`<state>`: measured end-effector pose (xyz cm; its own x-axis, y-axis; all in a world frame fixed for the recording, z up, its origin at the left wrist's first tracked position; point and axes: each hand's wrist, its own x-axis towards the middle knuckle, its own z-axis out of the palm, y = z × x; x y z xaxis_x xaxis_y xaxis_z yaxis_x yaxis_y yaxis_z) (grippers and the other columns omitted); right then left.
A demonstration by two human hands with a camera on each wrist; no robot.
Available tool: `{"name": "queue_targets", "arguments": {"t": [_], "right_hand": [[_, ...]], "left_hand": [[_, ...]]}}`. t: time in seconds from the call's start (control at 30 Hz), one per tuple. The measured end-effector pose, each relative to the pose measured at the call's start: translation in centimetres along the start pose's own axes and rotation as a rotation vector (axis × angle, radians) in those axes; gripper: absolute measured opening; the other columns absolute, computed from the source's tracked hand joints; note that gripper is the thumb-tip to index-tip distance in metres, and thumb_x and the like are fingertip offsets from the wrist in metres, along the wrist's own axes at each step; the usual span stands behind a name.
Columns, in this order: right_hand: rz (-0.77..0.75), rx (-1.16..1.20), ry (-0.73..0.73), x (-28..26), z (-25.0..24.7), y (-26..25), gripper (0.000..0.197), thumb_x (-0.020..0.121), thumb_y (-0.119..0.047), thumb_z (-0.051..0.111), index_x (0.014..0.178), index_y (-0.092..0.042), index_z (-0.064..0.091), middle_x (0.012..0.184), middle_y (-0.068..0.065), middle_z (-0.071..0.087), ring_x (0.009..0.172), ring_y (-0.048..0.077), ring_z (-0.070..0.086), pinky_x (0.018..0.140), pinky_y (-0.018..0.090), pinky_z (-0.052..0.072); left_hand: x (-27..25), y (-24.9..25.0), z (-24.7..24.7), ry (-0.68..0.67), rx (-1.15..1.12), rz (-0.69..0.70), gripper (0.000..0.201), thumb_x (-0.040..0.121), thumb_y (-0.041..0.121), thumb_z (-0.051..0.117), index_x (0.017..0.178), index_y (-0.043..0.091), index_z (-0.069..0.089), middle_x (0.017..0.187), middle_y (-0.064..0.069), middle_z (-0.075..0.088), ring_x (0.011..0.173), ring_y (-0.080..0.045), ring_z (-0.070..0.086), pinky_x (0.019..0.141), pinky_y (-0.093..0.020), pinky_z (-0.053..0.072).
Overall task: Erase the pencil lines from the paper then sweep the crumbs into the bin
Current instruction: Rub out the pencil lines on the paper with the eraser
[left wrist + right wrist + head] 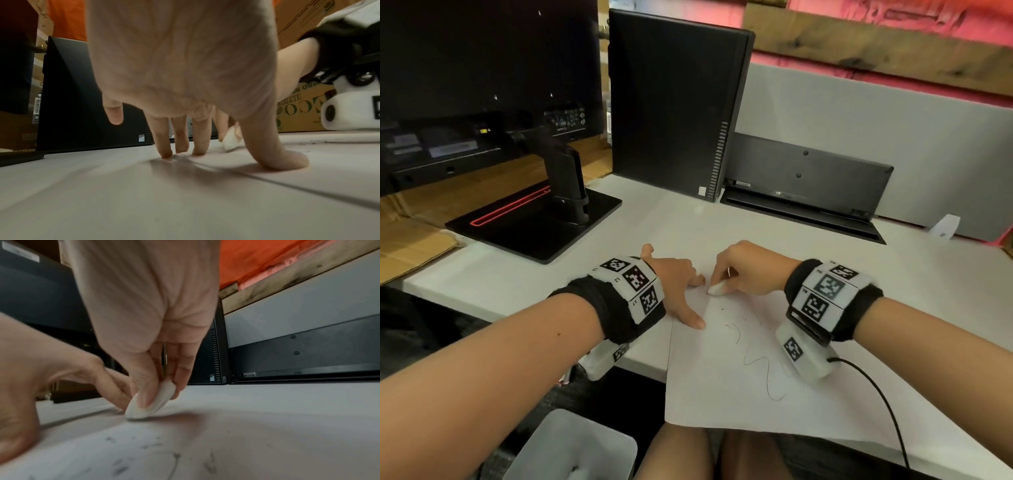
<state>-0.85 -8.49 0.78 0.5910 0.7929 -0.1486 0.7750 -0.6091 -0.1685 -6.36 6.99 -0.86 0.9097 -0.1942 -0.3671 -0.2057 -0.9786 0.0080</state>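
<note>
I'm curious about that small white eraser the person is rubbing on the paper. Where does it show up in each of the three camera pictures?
Head view: the small white eraser sits at centre, pinched by the right hand.
Left wrist view: the eraser peeks out right of centre, behind the left hand.
Right wrist view: the eraser is at centre, tip on the white paper sheet.
Shared landmark: the upright black computer case.

In the head view the bin (571, 445) is cut off by the bottom edge, below the bench (517, 274), so its contents cannot be made out. The right hand (750, 270) hides most of the eraser (717, 288); only its pale tip shows. The wrist device covers part of the pencil lines (760, 363) on the paper (722, 404). Crumbs beside those lines are too small and blurred to count.
</note>
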Motion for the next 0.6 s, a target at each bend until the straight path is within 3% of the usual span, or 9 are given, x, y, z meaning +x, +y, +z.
{"name": "queue_targets", "arguments": {"t": [0.1, 0.27, 0.33, 0.47, 0.6], "right_hand": [[0.010, -0.007, -0.012, 0.0, 0.4, 0.0, 0.021, 0.087, -0.025, 0.063, 0.101, -0.011, 0.073, 0.098, 0.001, 0.068, 0.081, 0.007, 0.050, 0.064, 0.009, 0.035], [-0.040, 0.054, -0.090, -3.2, 0.8, -0.1, 0.018, 0.085, -0.019, 0.065, 0.100, -0.012, 0.074, 0.089, -0.002, 0.062, 0.072, 0.004, 0.049, 0.073, 0.017, 0.042], [-0.041, 0.077, -0.092, -3.6, 0.6, 0.2, 0.019, 0.085, -0.024, 0.066, 0.099, -0.013, 0.074, 0.090, -0.002, 0.064, 0.072, 0.001, 0.050, 0.072, 0.015, 0.042], [0.056, 0.032, 0.050, -1.9, -0.3, 1.4, 0.024, 0.085, -0.032, 0.066, 0.097, -0.013, 0.073, 0.091, -0.004, 0.066, 0.073, 0.004, 0.052, 0.066, 0.010, 0.038], [0.037, -0.009, 0.013, -0.5, -0.1, 1.0, 0.022, 0.087, -0.027, 0.064, 0.098, -0.011, 0.073, 0.096, 0.002, 0.069, 0.080, 0.009, 0.053, 0.066, 0.010, 0.040]], "left_hand": [[0.2, 0.0, 0.1, 0.012, 0.015, -0.005, 0.082, 0.077, 0.073, 0.050, 0.143, 0.026, 0.035, 0.138, 0.005, 0.043, 0.126, -0.016, 0.044, 0.107, -0.055, 0.003], [0.4, 0.1, -0.1, -0.004, 0.047, -0.004, 0.087, 0.078, 0.074, 0.047, 0.146, 0.023, 0.030, 0.140, 0.005, 0.042, 0.127, -0.016, 0.044, 0.108, -0.055, 0.000], [0.4, 0.2, -0.1, -0.006, 0.055, -0.004, 0.087, 0.078, 0.074, 0.047, 0.146, 0.022, 0.030, 0.141, 0.004, 0.041, 0.127, -0.016, 0.043, 0.108, -0.055, 0.000], [0.1, 0.2, -0.1, -0.005, 0.068, 0.000, 0.084, 0.080, 0.072, 0.046, 0.147, 0.023, 0.028, 0.148, 0.006, 0.028, 0.131, -0.014, 0.038, 0.110, -0.056, -0.002], [0.2, 0.2, -0.1, 0.001, 0.039, 0.012, 0.079, 0.079, 0.070, 0.049, 0.139, 0.020, 0.039, 0.147, 0.011, 0.030, 0.130, -0.013, 0.039, 0.109, -0.054, -0.002]]}}
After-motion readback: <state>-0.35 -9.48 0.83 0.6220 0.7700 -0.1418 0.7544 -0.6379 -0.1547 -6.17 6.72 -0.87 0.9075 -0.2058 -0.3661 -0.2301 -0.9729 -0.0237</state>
